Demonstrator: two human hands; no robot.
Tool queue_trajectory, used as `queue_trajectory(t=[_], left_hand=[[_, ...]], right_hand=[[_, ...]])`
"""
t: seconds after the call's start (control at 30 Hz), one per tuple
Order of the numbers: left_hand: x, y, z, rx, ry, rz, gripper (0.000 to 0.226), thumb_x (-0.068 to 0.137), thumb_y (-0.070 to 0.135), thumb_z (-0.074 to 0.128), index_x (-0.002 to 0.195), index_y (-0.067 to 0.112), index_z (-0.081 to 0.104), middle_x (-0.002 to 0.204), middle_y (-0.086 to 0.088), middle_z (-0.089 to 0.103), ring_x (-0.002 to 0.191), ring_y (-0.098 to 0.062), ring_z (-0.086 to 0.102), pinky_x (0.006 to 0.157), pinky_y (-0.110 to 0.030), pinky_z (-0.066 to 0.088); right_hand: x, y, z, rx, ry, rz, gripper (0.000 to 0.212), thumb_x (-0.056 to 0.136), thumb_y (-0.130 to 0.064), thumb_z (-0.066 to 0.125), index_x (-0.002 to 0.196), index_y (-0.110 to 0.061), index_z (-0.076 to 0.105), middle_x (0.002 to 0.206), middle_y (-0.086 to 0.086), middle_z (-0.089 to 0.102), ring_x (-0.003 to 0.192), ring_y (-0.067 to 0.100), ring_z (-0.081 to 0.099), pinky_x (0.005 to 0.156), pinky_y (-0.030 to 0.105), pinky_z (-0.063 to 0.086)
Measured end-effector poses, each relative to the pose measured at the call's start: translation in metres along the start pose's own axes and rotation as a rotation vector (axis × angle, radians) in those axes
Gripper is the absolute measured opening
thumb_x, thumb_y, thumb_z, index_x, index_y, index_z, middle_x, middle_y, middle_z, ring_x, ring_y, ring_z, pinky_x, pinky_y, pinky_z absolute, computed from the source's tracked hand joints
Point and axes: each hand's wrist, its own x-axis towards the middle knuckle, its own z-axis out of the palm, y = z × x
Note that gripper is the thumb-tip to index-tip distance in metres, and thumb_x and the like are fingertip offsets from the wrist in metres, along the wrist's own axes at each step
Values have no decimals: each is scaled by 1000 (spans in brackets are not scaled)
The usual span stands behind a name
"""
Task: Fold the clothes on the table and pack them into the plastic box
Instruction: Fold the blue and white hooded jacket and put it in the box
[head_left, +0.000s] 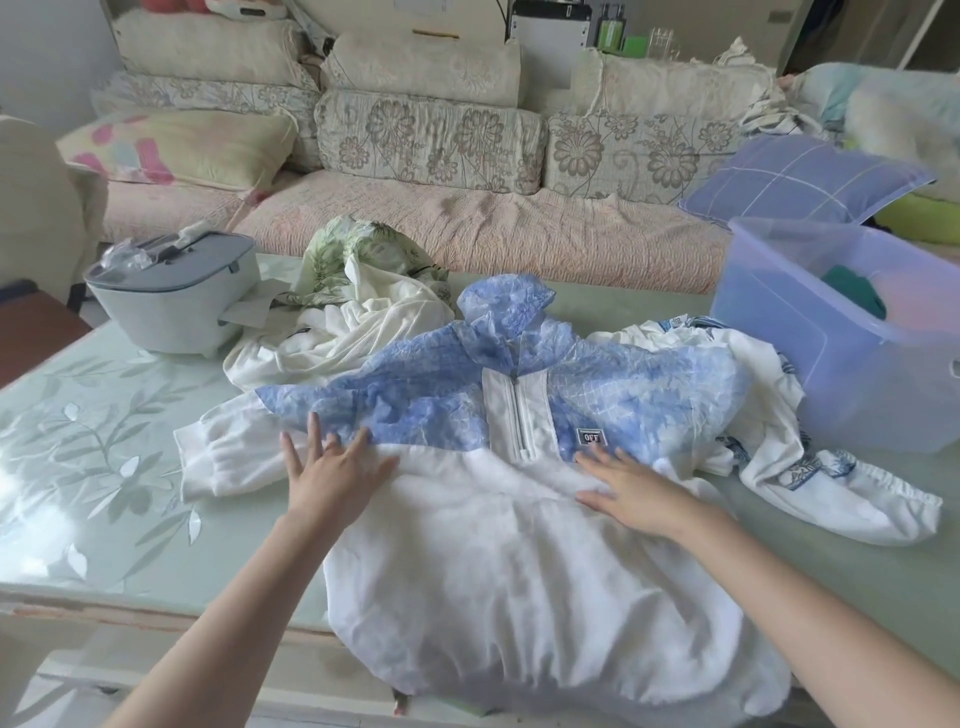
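A blue-and-white hooded jacket (493, 545) lies spread front-up on the table (104, 467), its hem hanging over the near edge. My left hand (332, 473) presses flat on its left chest, fingers straight. My right hand (631, 491) lies flat on its right chest, just below the "OFF" patch. A white garment (337, 338) and a green leaf-print one (363, 254) are heaped behind the jacket. Another white garment with blue trim (810, 478) sprawls to the right. The translucent plastic box (852, 364) stands at the far right with some clothes inside.
A grey-and-white appliance (176, 296) stands at the table's back left. Behind the table runs a sofa (467, 228) with floral cushions and a blue checked pillow (800, 176).
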Motion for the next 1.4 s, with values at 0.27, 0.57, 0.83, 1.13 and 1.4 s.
queue_trajectory(t=[0.27, 0.57, 0.83, 1.13, 1.4], left_hand=[[52, -19, 3, 38, -123, -93, 66, 90, 69, 15, 148, 45, -3, 159, -3, -10, 146, -24, -12, 110, -58, -17], [68, 29, -40, -50, 394, 83, 29, 92, 22, 53, 119, 16, 61, 119, -7, 60, 112, -29, 53, 93, -38, 40], [141, 48, -50, -116, 271, 261, 59, 92, 47, 52, 141, 17, 40, 135, -4, 52, 130, -25, 37, 108, -37, 26], [173, 76, -79, -298, 629, 186, 25, 96, 30, 52, 88, 8, 61, 77, -11, 60, 72, -32, 58, 54, -31, 28], [229, 85, -98, 4, 758, 289, 23, 97, 25, 50, 100, 6, 63, 95, -14, 63, 83, -34, 61, 55, -36, 31]], right_hand=[[13, -12, 0, -81, -63, 139, 76, 92, -68, 24, 151, -33, -10, 157, -7, -20, 144, 37, -14, 117, 52, 3], [43, -38, -50, -14, 223, -89, 46, 96, -43, 48, 137, -24, 46, 158, -2, 21, 136, 21, 39, 104, 30, 33], [113, 5, -105, 3, 430, 172, 70, 93, -41, 55, 148, -9, 26, 155, 10, 26, 144, 26, 16, 113, 36, 14], [144, 28, -108, 31, 772, 234, 16, 87, -23, 65, 92, -8, 69, 91, 22, 69, 99, 36, 58, 95, 34, 30], [186, 33, -132, -41, 1081, 195, 13, 81, -18, 69, 86, -7, 67, 89, 18, 68, 89, 32, 56, 88, 36, 26]])
